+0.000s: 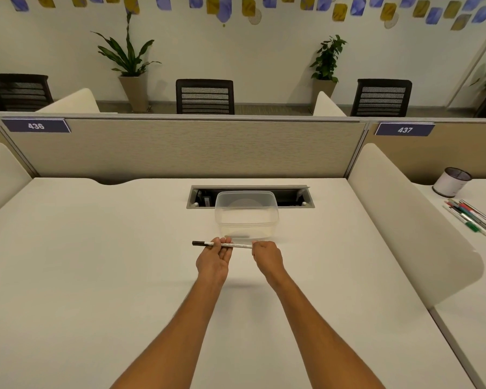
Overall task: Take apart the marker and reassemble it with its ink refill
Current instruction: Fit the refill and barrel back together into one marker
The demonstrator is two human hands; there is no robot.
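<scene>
Marker (222, 244) held level (dark cap leftward), left hand (214, 261) fingers pinching barrel, right hand (267, 256) gripping its end

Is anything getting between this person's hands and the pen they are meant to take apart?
Nothing visible does. The thin white marker with a dark cap is already held by both: the left hand around its middle, the right hand at its right end. The clear plastic container sits behind it.

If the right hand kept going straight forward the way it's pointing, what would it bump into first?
Probably the clear plastic container. The right hand, holding one end of the marker, points away from the person, and the container sits just beyond it, though depth is hard to judge.
</scene>
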